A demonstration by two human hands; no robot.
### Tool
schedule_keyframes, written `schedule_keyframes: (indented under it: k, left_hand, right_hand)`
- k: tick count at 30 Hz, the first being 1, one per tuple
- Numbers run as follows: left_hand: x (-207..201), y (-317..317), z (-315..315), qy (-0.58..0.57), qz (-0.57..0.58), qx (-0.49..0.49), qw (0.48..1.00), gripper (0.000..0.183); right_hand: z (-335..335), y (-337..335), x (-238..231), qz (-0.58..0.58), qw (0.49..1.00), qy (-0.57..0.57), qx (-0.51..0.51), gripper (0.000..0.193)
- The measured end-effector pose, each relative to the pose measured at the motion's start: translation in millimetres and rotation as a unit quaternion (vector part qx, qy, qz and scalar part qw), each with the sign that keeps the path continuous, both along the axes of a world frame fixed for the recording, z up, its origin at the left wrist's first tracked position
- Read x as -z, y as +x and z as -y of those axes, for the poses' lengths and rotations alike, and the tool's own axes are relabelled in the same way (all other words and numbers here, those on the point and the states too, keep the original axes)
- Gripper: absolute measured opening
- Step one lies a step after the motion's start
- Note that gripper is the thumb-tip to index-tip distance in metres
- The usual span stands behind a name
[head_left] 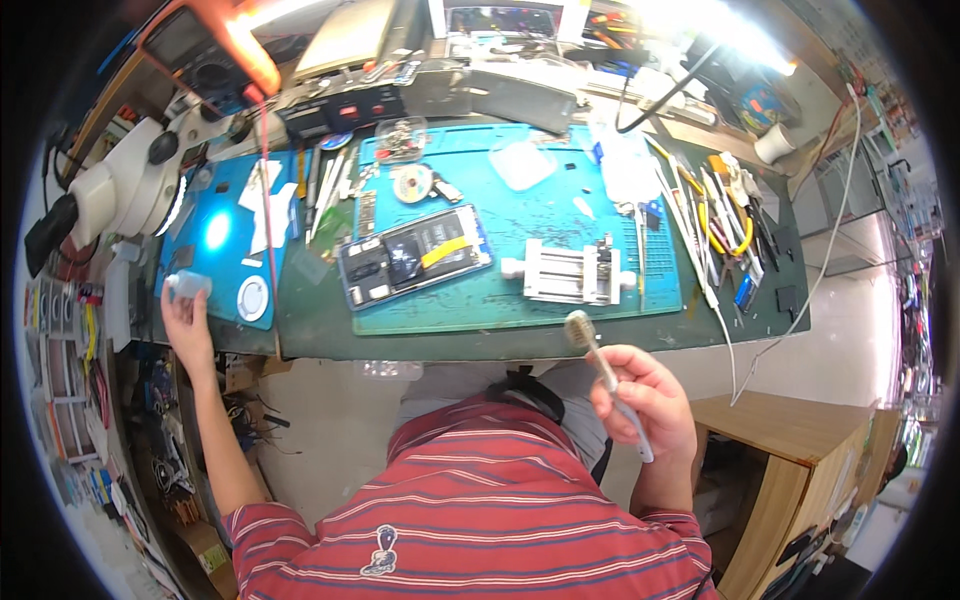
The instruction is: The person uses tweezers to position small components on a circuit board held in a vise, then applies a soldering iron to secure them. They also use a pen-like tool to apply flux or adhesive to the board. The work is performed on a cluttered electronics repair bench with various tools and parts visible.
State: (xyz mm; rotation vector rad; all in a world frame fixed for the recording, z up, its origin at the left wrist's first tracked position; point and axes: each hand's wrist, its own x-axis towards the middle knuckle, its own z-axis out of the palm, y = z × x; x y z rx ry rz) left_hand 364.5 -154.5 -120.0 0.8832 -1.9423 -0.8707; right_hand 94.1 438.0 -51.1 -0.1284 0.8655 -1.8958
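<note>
Desk (312, 341), front-left corner: translucent piece (187, 283) gripped by left hand (188, 322)
Front edge: brush (600, 360) gripped by right hand (650, 395), head slanted leftward

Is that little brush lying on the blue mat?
No, the brush is held in the person's right hand.

The brush (631, 416) looks smooth plastic with rough bristles (577, 328), the clamp (572, 273) shiny metal, the cabinet (785, 420) wood

Hands (187, 318) (652, 398) far apart, both in grip
</note>
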Motion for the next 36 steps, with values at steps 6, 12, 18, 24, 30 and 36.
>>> schedule_keyframes:
  k: [6, 12, 18, 24, 30, 36]
  left_hand:
    - [-16.4, -17.0, -38.1, -0.097, 0.000, -0.077, 0.992, 0.065]
    - [-82.2, -113.3, -201.6, -0.170, 0.034, 0.083, 0.981, 0.025]
    - [-104.5, -289.4, -309.9, 0.070, 0.164, 0.518, 0.836, 0.033]
    - [-89.7, -329.8, -324.4, 0.120, 0.204, 0.559, 0.795, 0.043]
    - [-83.2, -333.5, -329.2, 0.279, 0.223, 0.570, 0.740, 0.044]
    - [-79.0, -339.0, -326.9, 0.369, 0.220, 0.549, 0.717, 0.047]
  right_hand:
    - [-45.1, -35.6, -6.5, -0.059, 0.988, 0.012, 0.141, 0.045]
    - [-50.5, -63.4, -8.4, -0.190, 0.954, 0.095, 0.212, 0.039]
    - [-50.7, -76.6, -22.5, -0.331, 0.898, 0.242, 0.163, 0.042]
    - [-57.1, -78.2, -22.6, -0.452, 0.808, 0.342, 0.157, 0.039]
    - [-46.5, -103.0, -23.1, -0.725, 0.555, 0.385, 0.136, 0.042]
    - [-29.1, -119.5, -38.9, -0.802, 0.463, 0.371, 0.070, 0.045]
